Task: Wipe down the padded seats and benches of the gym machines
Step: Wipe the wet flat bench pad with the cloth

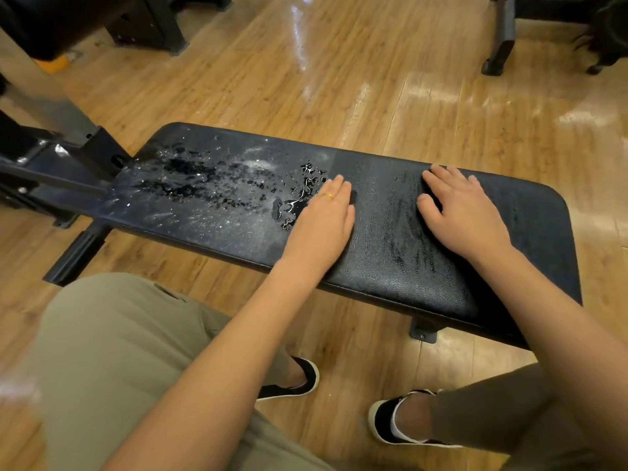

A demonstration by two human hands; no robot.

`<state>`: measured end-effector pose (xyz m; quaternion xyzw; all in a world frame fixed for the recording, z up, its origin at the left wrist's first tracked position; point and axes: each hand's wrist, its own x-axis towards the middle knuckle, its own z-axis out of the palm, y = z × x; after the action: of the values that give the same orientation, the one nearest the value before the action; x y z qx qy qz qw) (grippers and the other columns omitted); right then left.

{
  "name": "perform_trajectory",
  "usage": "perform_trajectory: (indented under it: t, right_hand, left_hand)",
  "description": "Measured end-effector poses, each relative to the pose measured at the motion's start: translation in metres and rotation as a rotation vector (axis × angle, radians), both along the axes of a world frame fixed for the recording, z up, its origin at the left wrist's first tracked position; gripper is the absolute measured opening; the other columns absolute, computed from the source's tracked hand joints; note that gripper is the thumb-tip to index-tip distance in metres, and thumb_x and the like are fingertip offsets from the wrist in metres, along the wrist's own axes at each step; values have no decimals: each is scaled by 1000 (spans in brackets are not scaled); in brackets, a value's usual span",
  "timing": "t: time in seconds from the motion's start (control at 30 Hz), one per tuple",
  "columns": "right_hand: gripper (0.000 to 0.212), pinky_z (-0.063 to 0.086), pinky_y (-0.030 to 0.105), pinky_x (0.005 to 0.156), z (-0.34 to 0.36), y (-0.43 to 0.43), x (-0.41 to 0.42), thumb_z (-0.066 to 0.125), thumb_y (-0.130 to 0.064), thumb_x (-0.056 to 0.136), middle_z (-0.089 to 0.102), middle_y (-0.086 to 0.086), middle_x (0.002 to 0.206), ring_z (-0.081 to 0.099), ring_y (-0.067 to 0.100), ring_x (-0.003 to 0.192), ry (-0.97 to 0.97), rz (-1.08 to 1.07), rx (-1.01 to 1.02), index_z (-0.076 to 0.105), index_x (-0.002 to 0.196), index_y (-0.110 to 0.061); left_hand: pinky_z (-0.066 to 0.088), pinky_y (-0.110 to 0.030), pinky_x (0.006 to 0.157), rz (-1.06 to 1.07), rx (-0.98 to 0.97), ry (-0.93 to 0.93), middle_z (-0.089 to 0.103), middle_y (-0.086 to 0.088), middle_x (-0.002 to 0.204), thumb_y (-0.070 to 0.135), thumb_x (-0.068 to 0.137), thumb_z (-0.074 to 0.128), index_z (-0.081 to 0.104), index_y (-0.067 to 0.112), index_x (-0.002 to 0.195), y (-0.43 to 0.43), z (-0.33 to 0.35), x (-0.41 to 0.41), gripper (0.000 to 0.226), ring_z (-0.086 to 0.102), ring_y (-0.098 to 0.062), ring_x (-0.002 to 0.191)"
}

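Wood-plank floor (373, 96) lies under one black padded surface (390, 266) that crosses the view. Two hands rest flat on it, apart: the left hand (323, 226), wearing one ring (330, 196), beside scattered droplets (204, 185); the right hand (465, 215) on the streaked half. Both grips are open, fingers straight. Two shoes (394, 419) stand below.
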<state>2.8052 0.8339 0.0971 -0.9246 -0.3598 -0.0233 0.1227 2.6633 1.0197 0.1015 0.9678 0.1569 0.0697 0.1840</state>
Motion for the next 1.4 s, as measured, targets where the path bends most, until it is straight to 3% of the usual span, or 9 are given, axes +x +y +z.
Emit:
perform_trajectory:
  t: [0.4, 0.53, 0.63, 0.83, 0.93, 1.03, 1.17, 1.27, 1.4]
  right_hand:
    - [51, 23, 54, 117, 1, 0, 0, 36, -34, 101, 43, 9, 152, 32, 28, 143, 29, -11, 1, 47, 144, -9]
    - [52, 20, 56, 115, 7, 12, -1, 42, -37, 99, 46, 11, 148, 32, 26, 141, 103, -58, 29, 50, 140, -6]
    - [61, 11, 56, 119, -1, 22, -9, 35, -48, 99, 30, 8, 160, 18, 24, 150, 57, -83, -43, 38, 149, -13]
    - [65, 8, 54, 122, -4, 22, -10, 30, -52, 99, 23, 5, 164, 12, 22, 152, 38, -105, -50, 32, 153, -16]
    - [64, 8, 53, 122, -4, 24, -12, 30, -51, 99, 24, 5, 163, 12, 21, 152, 31, -100, -64, 32, 153, -16]
    - [64, 9, 54, 122, -4, 24, -11, 30, -51, 99, 24, 5, 163, 13, 22, 152, 22, -101, -69, 32, 153, -16]
    - [64, 8, 53, 122, -4, 23, -11, 29, -51, 100, 23, 5, 163, 12, 22, 152, 26, -102, -75, 31, 153, -16]
    - [64, 9, 53, 122, -4, 23, -11, 29, -51, 100, 23, 6, 163, 13, 22, 152, 17, -102, -69, 31, 153, -16]
    - [63, 12, 55, 121, -6, 24, -10, 29, -50, 100, 28, 7, 161, 17, 24, 150, -10, -106, -73, 34, 151, -15]
  left_hand:
    - [29, -33, 117, 46, -28, -21, 33, -5, 159, 21, 105, 40, 40, 9, 150, -22, -4, -91, 46, 28, -19, 148]
    - [29, -32, 115, 65, -17, -4, 28, -2, 162, 23, 107, 35, 34, 11, 153, -23, 0, -74, 47, 22, -16, 150]
    - [27, -33, 116, 43, -5, -10, 26, -5, 162, 24, 108, 32, 31, 10, 153, -17, 0, -50, 48, 20, -18, 151]
    - [26, -38, 119, -63, 77, -24, 38, -17, 155, 18, 106, 38, 41, 0, 145, 15, -2, 33, 43, 32, -30, 145]
    - [36, -40, 108, -37, 81, -20, 48, -18, 143, 15, 105, 38, 50, -1, 133, 35, 5, 76, 35, 44, -31, 132]
    - [36, -40, 100, -8, 64, 34, 50, -17, 139, 20, 106, 38, 52, -1, 130, 44, 12, 101, 34, 46, -31, 128]
    - [37, -42, 104, -23, 21, -37, 48, -13, 142, 28, 103, 46, 51, 3, 131, 37, 10, 77, 38, 42, -27, 133]
    - [28, -38, 114, -27, 13, -45, 34, -9, 158, 26, 105, 41, 40, 6, 147, 30, 5, 34, 46, 28, -22, 147]
    - [26, -32, 114, -55, 55, -51, 33, -10, 159, 23, 106, 38, 39, 6, 148, 29, 1, 21, 45, 27, -22, 148]
